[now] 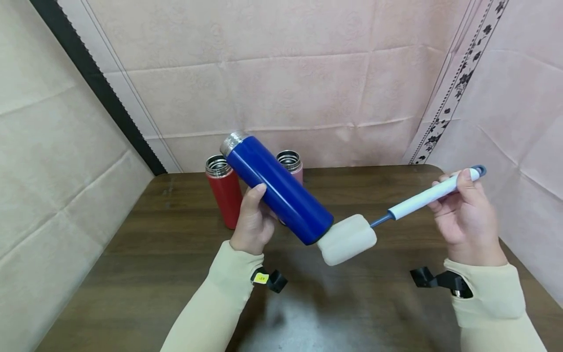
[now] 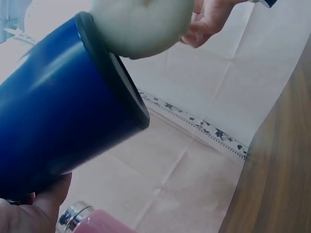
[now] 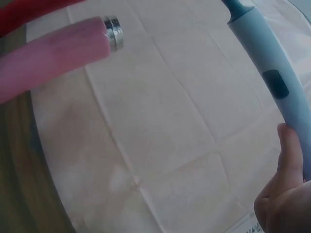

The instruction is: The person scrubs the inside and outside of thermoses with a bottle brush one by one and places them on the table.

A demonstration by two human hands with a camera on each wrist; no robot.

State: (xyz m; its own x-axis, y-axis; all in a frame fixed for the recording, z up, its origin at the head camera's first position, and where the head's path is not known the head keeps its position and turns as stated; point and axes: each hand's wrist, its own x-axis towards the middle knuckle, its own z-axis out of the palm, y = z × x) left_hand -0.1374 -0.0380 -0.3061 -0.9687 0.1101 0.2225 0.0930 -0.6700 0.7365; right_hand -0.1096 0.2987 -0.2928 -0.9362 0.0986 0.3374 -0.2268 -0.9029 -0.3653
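Note:
My left hand [image 1: 255, 222] grips a blue thermos flask [image 1: 279, 188] round its middle, tilted with its bare steel neck up to the left and its dark base down to the right. A bottle brush [image 1: 413, 200] with a pale blue handle is held near the handle's end by my right hand [image 1: 468, 220]. Its white sponge head [image 1: 347, 239] is at the flask's base; the left wrist view shows the sponge [image 2: 141, 24] against the base's rim. Behind the blue flask stand a red flask [image 1: 224, 193] and a pink flask [image 3: 58, 53], both without lids.
The brown wooden table [image 1: 145, 274] lies under both hands. Pale creased cloth [image 1: 286, 88] hangs behind it and at both sides, with a black floral border [image 1: 462, 83] at the right corner. Small black wrist cameras [image 1: 274, 281] are strapped at both cuffs.

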